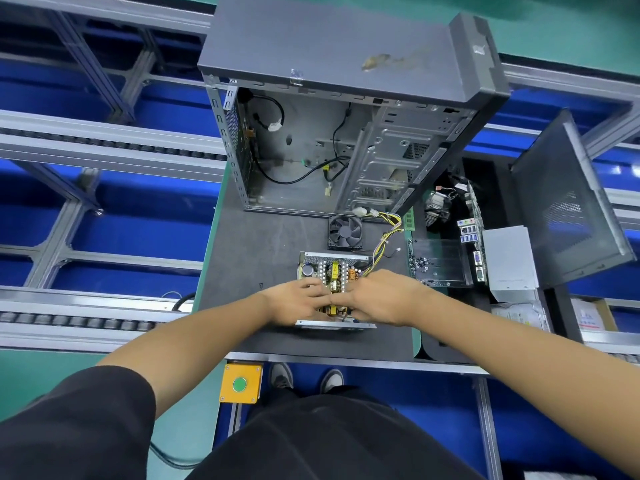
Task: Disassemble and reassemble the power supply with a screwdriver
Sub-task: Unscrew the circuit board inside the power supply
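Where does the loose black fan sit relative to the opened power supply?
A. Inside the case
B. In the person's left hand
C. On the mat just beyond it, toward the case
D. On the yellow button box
C: the fan lies flat on the mat between the power supply and the case.

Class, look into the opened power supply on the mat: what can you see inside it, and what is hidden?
Inside the power supply: a circuit board with a capacitor and heatsinks. The left hand and right hand cover its near half.
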